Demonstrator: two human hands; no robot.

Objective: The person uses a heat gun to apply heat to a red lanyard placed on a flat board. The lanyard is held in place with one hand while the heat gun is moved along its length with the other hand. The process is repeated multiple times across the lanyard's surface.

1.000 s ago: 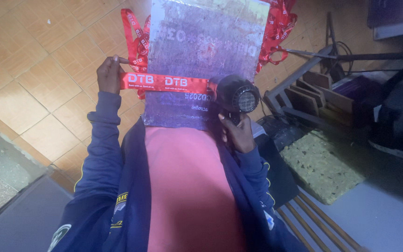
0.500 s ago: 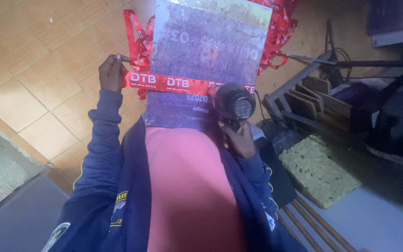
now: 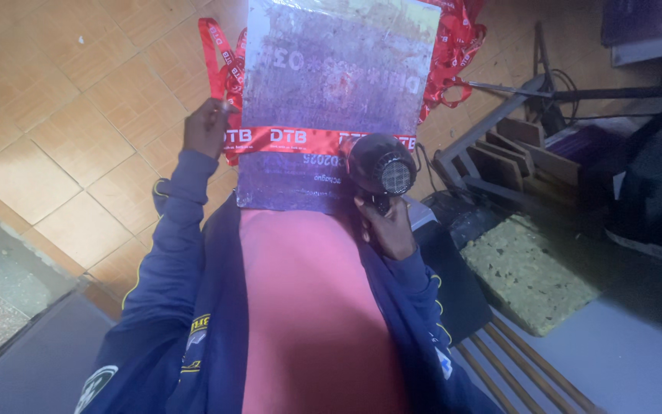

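**Hot air on a red lanyard strip**

Seen from above, down over a pink shirt (image 3: 312,307) and dark blue jacket sleeves. Left hand (image 3: 207,126) closed on the end of a red lanyard (image 3: 293,139), pinching it taut across a flat, purplish printing board (image 3: 331,100) that rests against the lap and tilts away over the tiled floor (image 3: 78,115). Right hand (image 3: 387,226) wrapped around the grip of a black hair dryer (image 3: 381,165), nozzle grille facing up toward the camera rather than squarely at the strip, body of the dryer just over the right end of the lanyard. More red lanyards (image 3: 453,46) bunched behind the board's top corners, spilling on both sides. To the right, a metal stand (image 3: 499,100) and a rack of wooden frames (image 3: 530,157); below that, a speckled green sponge pad (image 3: 530,276) on the grey bench (image 3: 637,345).

Judged from the grip and the dryer's place: drying a fresh print on the stretched strip, midway through the step. Next move likely calls for turning the nozzle down onto the strip, keeping the strip flat and tensioned with the left pinch, and avoiding contact between dryer and wet ink. Whether the dryer is running cannot be told.
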